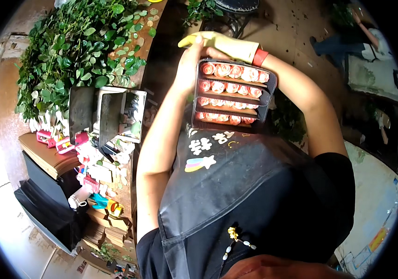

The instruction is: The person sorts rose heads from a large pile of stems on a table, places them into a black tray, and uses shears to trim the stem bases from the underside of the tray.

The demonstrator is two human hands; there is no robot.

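Note:
My left hand [192, 55] is bare. Its thumb lies over the fingers of a yellow rubber glove [235, 47], and its other fingers show below the glove. Inside that glove is my right hand [216, 41], pointing left, with a red band [260, 57] at the wrist. Just below both hands, between my forearms and against my dark apron [226, 178], is a pack of pink roses [232, 88]. Its blooms sit in several rows between cardboard layers, inside a dark corrugated wrap [272, 83]. What the right palm touches is hidden.
Left, a wooden bench [143, 45] bears a heap of leafy stems [66, 52], a metal-plated frame [110, 111], a cardboard stack [49, 153] and a teal glove [99, 201]. A black stool [237, 5] stands ahead. Another person [377, 45] is at the upper right.

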